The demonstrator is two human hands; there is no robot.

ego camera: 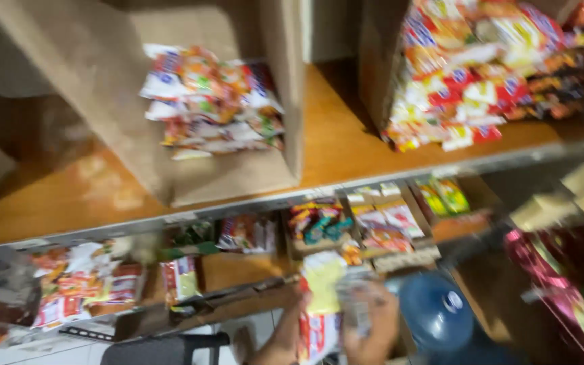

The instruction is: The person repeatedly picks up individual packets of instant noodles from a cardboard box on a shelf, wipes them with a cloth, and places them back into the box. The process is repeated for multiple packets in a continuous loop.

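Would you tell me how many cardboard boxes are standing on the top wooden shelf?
2: one open cardboard box left of centre, another box at the upper right, both holding snack packets. More may sit out of frame.

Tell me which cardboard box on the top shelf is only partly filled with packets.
The left cardboard box: its packets fill only the middle, while the right box overflows.

Snack packets (pixel 321 304) in both hands

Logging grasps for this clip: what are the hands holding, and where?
Both hands grip a bundle of yellow, red and white snack packets around its lower middle; motion blur hides which hand is which and the exact finger placement.
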